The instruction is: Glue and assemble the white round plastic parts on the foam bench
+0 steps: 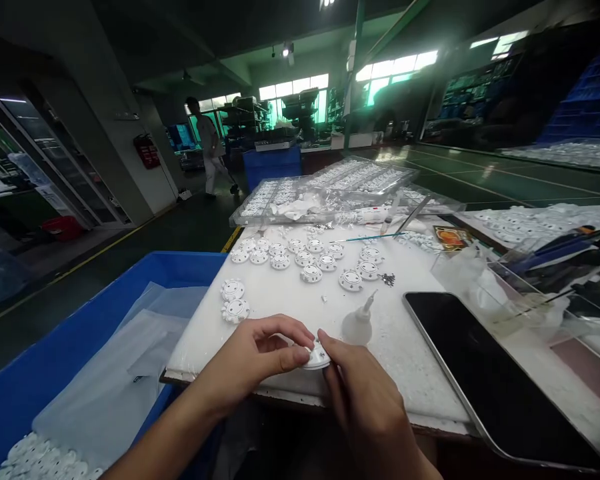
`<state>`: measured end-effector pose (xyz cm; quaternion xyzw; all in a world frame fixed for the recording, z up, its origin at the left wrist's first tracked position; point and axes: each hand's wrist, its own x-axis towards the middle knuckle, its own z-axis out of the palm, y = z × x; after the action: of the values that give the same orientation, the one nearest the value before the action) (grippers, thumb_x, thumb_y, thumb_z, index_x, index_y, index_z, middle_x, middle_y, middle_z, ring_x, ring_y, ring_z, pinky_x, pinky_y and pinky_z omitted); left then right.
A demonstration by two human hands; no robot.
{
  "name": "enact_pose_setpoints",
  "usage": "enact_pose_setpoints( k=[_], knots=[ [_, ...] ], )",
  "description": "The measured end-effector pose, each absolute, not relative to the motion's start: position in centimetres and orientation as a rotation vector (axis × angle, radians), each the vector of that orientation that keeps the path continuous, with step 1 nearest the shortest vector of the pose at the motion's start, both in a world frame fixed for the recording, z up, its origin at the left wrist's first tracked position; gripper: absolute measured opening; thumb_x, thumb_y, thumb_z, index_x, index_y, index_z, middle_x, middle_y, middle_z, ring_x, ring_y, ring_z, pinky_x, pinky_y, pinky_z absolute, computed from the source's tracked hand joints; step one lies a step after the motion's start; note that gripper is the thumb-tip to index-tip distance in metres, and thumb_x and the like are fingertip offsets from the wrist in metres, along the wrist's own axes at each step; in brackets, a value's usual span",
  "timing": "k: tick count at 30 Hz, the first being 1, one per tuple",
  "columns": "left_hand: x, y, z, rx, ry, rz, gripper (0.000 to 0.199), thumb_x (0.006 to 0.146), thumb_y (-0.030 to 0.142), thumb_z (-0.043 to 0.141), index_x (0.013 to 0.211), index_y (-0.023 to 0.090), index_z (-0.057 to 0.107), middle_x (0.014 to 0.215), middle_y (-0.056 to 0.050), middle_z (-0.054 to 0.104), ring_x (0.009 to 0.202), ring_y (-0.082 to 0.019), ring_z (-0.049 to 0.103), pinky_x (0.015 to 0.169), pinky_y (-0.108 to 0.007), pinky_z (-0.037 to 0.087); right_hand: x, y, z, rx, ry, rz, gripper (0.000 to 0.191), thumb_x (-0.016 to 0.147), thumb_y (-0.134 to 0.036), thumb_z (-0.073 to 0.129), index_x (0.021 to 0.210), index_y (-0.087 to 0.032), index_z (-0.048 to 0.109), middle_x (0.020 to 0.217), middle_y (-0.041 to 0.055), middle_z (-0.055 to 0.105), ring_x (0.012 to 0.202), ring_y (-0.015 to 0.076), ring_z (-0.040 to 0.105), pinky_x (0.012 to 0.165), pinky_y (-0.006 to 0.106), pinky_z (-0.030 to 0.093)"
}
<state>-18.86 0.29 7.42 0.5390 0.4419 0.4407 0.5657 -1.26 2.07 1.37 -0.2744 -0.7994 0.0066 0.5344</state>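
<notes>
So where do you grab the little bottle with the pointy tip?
I'd hold the bottle around its fat, rounded body, coming from the near side. The body gives fingers much more to wrap around, while the thin nozzle slants up and rightward, so I'd keep off it. The right hand is closest, but it's holding the white disc.

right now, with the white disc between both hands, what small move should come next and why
Perhaps ease the left hand off the white disc to check its face: that hand covers part of it, while the right hand grips the right edge and could probably steady it alone.
</notes>
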Motion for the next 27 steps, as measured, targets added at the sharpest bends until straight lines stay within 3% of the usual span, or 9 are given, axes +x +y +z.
enact_pose_setpoints(
  k=[5,12,16,20,27],
  knots=[
    [-18.9,0.7,6.8,1.315,1.024,1.066,0.007,0.084,0.024,0.069,0.085,0.018,0.066,0.101,-0.005,0.065,0.1,-0.018,0.061,0.092,-0.031,0.045,-1.1,2.0,1.1,-0.704,-1.922,0.019,0.037,0.09,-0.006,0.05,0.127,-0.013,0.051,0.09,0.0082,0.068,0.078,0.016,0.065,0.066,0.028,0.053],
    [-19.3,1.1,6.9,1.611,0.993,0.971,0.008,0.089,0.023,0.06,0.085,0.017,0.059,0.104,-0.006,0.061,0.097,-0.017,0.059,0.087,-0.03,0.045,-0.7,1.8,1.1,-0.764,-1.93,0.112,0.028,0.093,-0.01,0.048,0.12,-0.014,0.054,0.091,0.0062,0.068,0.079,0.0134,0.066,0.068,0.024,0.054],
    [-18.8,0.7,6.5,1.839,1.087,1.016,0.016,0.079,0.013,0.068,0.088,0.019,0.056,0.099,-0.003,0.06,0.092,-0.016,0.059,0.083,-0.028,0.045,-0.6,1.6,1.2,-0.815,-1.906,0.187,0.025,0.094,-0.013,0.047,0.118,-0.017,0.056,0.096,0.0053,0.07,0.086,0.0137,0.068,0.073,0.023,0.055],
    [-18.0,0.4,6.3,1.976,1.205,1.1,0.027,0.073,-0.005,0.058,0.081,0.02,0.052,0.082,0.001,0.055,0.08,-0.013,0.056,0.073,-0.024,0.042,-0.5,1.5,1.1,-0.844,-1.894,0.271,0.022,0.095,-0.016,0.047,0.115,-0.018,0.057,0.096,0.0039,0.07,0.088,0.0125,0.069,0.075,0.02,0.055],
    [-18.0,0.9,6.2,1.979,1.21,1.082,0.026,0.071,-0.003,0.061,0.077,0.02,0.05,0.078,0.003,0.052,0.075,-0.012,0.054,0.073,-0.024,0.042,-0.2,1.6,1.1,-0.892,-1.898,0.44,0.022,0.095,-0.017,0.048,0.114,-0.021,0.057,0.098,0.0009,0.069,0.09,0.0105,0.069,0.078,0.018,0.054]
  ],
)
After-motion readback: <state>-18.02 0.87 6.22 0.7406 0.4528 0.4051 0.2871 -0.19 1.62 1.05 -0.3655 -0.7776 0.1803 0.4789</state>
